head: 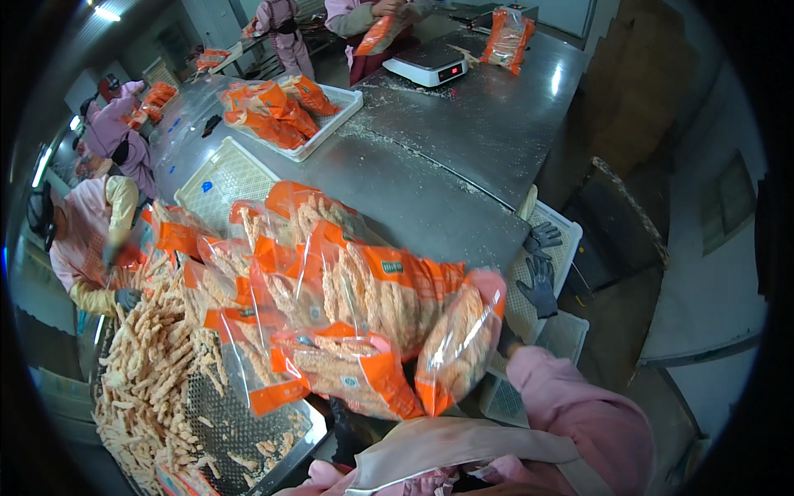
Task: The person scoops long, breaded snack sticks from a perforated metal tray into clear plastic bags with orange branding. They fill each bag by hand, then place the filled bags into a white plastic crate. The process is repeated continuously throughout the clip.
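Observation:
Clear and orange plastic bags of breaded food sticks (366,285) lie heaped before me on the near end of the metal table. My right hand (510,342), in a dark glove, is mostly hidden behind a tilted bag (462,341) at the heap's right edge; its fingers do not show. Another filled bag (347,366) lies at the front of the heap. My left hand is out of view; a dark patch below that front bag is unclear. To the left, loose breaded sticks (149,372) are piled in a perforated metal tray (217,421).
A co-worker (93,235) works at the loose sticks. White crates (229,167) stand on the metal table (446,155), one holding bags (273,111). Beyond are a scale (428,65) and another person (378,25). Dark gloves (541,285) lie in a crate (574,242) at right.

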Tool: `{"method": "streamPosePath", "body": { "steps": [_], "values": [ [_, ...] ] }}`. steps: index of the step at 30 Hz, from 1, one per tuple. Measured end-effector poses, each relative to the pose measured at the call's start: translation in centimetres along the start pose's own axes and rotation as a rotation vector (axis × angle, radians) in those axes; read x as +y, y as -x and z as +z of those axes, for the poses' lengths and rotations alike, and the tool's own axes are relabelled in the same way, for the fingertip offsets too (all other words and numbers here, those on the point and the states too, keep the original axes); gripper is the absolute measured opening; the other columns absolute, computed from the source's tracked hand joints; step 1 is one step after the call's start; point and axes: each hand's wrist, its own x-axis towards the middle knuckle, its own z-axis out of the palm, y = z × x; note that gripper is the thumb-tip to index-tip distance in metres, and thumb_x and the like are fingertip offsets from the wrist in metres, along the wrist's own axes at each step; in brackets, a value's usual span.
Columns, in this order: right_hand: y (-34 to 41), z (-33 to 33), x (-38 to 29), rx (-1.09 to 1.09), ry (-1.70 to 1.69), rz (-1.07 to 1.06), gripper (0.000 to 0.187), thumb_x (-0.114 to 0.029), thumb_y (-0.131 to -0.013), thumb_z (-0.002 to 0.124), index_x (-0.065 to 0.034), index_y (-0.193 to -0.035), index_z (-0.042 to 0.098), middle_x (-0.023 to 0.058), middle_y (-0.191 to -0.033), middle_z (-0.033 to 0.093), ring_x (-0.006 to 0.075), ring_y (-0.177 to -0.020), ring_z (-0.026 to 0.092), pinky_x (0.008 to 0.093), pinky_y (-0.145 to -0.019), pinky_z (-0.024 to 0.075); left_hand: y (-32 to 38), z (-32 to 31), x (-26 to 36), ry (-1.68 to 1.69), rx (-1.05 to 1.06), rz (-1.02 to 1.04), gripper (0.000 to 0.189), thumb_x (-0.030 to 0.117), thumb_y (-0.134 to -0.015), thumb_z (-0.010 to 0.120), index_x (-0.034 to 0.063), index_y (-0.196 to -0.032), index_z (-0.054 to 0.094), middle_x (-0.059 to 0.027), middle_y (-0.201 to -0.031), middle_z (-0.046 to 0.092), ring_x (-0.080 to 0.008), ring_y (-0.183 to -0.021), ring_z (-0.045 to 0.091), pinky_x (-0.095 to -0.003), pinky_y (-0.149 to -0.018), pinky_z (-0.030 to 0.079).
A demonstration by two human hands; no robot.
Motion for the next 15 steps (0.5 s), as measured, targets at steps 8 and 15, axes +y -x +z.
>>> {"method": "streamPosePath", "body": {
  "steps": [8,15],
  "values": [
    [-2.0,-2.6,2.5,-0.065,-0.488,0.131,0.040,-0.039,-0.096,0.052,-0.0070,-0.117,0.064,0.0080,-0.110,0.066,0.0225,-0.105,0.063,0.0320,-0.091,0.0502,-9.0,5.1,3.2,0.443,-0.037,-0.149,0.051,0.039,-0.099,0.049,0.0076,-0.139,0.045,-0.0108,-0.141,0.048,-0.0277,-0.126,0.050,-0.0434,-0.108,0.039],
    [-23.0,-9.9,-6.1,-0.026,-1.311,0.311,0.044,-0.044,-0.096,0.052,-0.0074,-0.117,0.064,0.0080,-0.109,0.067,0.0223,-0.104,0.063,0.0322,-0.091,0.0501,-24.4,11.6,8.9,1.183,-0.207,-0.135,0.053,0.040,-0.100,0.048,0.0083,-0.142,0.043,-0.0093,-0.143,0.047,-0.0260,-0.127,0.049,-0.0418,-0.108,0.039]
  ]
}}
